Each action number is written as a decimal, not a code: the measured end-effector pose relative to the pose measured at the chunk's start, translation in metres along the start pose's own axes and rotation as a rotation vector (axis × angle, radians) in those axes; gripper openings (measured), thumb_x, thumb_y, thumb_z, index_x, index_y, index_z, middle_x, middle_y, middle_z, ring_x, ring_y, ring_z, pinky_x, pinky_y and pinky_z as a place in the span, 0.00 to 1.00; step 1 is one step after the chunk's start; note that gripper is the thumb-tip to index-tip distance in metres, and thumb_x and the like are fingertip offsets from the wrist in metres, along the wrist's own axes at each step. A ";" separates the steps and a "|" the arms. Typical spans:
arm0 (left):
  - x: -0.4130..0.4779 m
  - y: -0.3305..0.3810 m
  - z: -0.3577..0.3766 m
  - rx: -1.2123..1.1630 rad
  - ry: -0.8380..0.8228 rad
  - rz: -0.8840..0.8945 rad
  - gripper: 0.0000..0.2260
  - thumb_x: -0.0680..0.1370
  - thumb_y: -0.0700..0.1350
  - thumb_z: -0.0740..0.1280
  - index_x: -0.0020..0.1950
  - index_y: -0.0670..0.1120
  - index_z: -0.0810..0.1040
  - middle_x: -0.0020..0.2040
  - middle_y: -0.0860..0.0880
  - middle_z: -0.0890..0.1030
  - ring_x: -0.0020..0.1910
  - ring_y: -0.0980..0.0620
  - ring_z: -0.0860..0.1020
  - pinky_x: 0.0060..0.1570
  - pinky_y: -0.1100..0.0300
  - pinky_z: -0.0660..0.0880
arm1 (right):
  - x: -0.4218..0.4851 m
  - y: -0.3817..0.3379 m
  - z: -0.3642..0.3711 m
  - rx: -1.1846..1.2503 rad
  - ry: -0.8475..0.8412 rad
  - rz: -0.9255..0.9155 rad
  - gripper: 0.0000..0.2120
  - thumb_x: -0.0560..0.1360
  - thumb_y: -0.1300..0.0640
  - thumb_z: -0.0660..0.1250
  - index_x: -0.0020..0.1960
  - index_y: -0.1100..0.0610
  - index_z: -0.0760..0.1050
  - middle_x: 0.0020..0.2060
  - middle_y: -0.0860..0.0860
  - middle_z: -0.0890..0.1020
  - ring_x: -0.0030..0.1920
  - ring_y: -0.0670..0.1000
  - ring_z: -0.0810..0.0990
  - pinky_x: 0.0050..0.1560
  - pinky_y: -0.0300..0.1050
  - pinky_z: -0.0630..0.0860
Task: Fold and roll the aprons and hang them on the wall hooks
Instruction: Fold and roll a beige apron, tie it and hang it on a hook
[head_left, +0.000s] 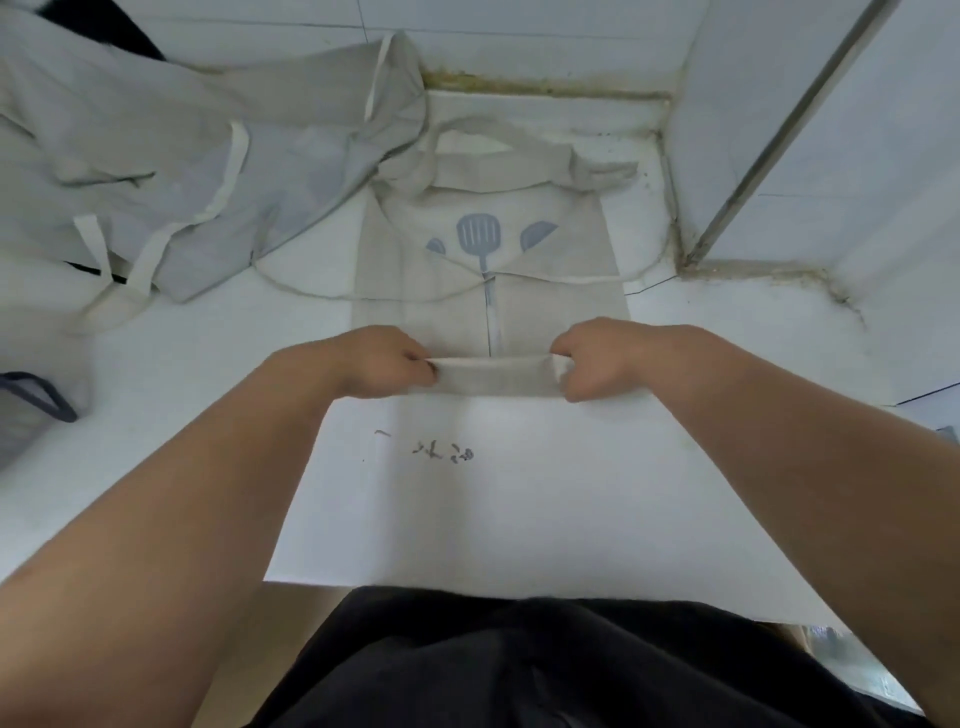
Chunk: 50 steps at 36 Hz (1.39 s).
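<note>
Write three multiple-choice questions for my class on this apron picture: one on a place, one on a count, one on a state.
1. Where does the heap of loose aprons lie relative to the folded apron?
A. To its left
B. To its right
C. On the person's lap

2. How many blue-grey utensil shapes show on the folded apron?
A. One
B. Three
C. Five

3. What state is the near end of the folded apron in?
A. Lying flat, untouched
B. Rolled up, in the grip of the left hand and the right hand
C. Hung on a hook

Answers:
1 A: the heap spreads over the left rear of the surface.
2 B: a spatula stands between two smaller shapes.
3 B: each hand curls round one end of the roll.
</note>
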<state>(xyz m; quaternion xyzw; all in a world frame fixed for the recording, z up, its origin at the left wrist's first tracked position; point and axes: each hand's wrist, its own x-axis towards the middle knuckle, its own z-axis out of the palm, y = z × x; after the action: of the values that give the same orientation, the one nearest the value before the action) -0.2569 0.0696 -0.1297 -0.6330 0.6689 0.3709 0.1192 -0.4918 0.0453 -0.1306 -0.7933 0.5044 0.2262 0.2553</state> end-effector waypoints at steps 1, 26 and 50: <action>0.000 0.000 -0.003 -0.050 -0.032 -0.023 0.12 0.80 0.51 0.62 0.46 0.44 0.78 0.42 0.50 0.75 0.43 0.50 0.72 0.40 0.60 0.65 | 0.002 0.001 -0.002 0.001 -0.007 0.002 0.03 0.74 0.55 0.63 0.47 0.53 0.72 0.52 0.52 0.79 0.51 0.55 0.75 0.46 0.41 0.70; 0.027 0.024 0.093 0.238 0.364 0.052 0.29 0.79 0.65 0.43 0.78 0.58 0.44 0.79 0.51 0.40 0.77 0.52 0.43 0.73 0.51 0.46 | 0.036 -0.002 0.066 -0.011 0.329 0.122 0.30 0.79 0.36 0.43 0.77 0.46 0.45 0.77 0.51 0.45 0.76 0.57 0.47 0.73 0.57 0.35; 0.016 -0.051 0.056 0.257 0.468 -0.310 0.22 0.83 0.51 0.47 0.77 0.52 0.55 0.78 0.49 0.53 0.77 0.46 0.48 0.71 0.39 0.46 | 0.046 -0.019 0.040 -0.109 0.345 0.299 0.25 0.80 0.42 0.46 0.73 0.51 0.60 0.69 0.56 0.65 0.64 0.59 0.69 0.64 0.53 0.61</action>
<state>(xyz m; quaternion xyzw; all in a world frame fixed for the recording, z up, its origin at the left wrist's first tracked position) -0.2291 0.0981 -0.1963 -0.7754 0.6153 0.1049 0.0961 -0.4610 0.0464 -0.1864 -0.7493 0.6394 0.1494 0.0860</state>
